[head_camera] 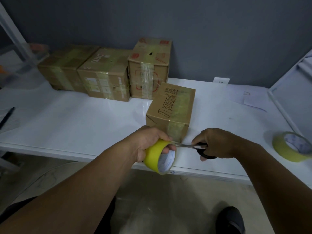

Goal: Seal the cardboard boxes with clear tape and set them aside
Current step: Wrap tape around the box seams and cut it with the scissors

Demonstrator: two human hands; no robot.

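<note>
Grey wall runs behind a white bench (70, 125), and against that wall three taped cardboard boxes stand in a row: a low box at the far left (64, 68), a middle box (104, 76) touching it, and a taller box (149, 68) at the right end of the row. Nearer to me, just in front of the taller one, sits the box I am sealing (170, 112), with a line drawing and printed characters on top and a strip of clear tape running over its top and down its near face.

My left hand (148, 142) has its grip curled round a roll of tape (160, 157), thumb over the yellowish outer band and fingers through the core, held just past the bench's front edge and close to the box's near bottom corner. A short stretch of tape reaches from the roll to that box.

My right hand (217, 142) grips black-handled scissors (197, 148), fingers through the loops, the blades pointing left at the stretch of tape between roll and box. Whether the blades are parted I cannot tell.

At the bench's right edge lies a second roll of tape (290, 146), flat and well apart from the box. A dark pen (7, 116) lies at the far left.
</note>
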